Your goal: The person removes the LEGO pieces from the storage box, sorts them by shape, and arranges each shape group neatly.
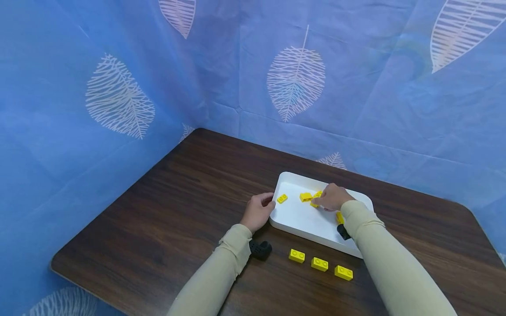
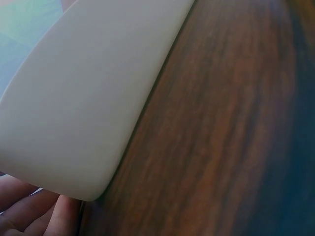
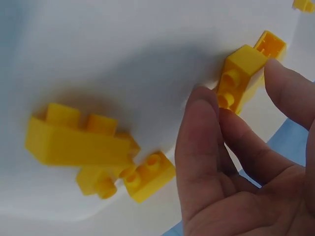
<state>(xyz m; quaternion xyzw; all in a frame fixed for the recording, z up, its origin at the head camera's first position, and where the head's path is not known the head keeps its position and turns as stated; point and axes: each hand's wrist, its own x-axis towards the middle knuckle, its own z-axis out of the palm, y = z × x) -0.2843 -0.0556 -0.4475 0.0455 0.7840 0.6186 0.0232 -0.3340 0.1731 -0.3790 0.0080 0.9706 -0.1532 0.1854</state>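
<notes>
A shallow white tray (image 1: pixel 296 219) lies on the table with several yellow toy bricks inside. My left hand (image 1: pixel 256 213) holds the tray's left side, its fingers and thumb bent at the near-left corner; the left wrist view shows only fingers (image 2: pixel 29 211) against the tray wall (image 2: pixel 93 98). Over the tray, my right hand (image 1: pixel 335 197) pinches a yellow brick (image 3: pixel 241 73) between thumb and fingers, with another brick (image 3: pixel 270 44) right behind it. A larger yellow brick (image 3: pixel 78 142) and a two-stud brick (image 3: pixel 150 177) lie close by in the tray.
Three yellow bricks stand in a spaced row before the tray: a left one (image 1: pixel 297 256), a middle one (image 1: pixel 319 264) and a right one (image 1: pixel 344 272). A small brick (image 1: pixel 282 199) sits near the tray's left wall. Blue leaf-patterned cloth (image 1: pixel 237 66) hangs behind the dark wooden table (image 1: pixel 158 219).
</notes>
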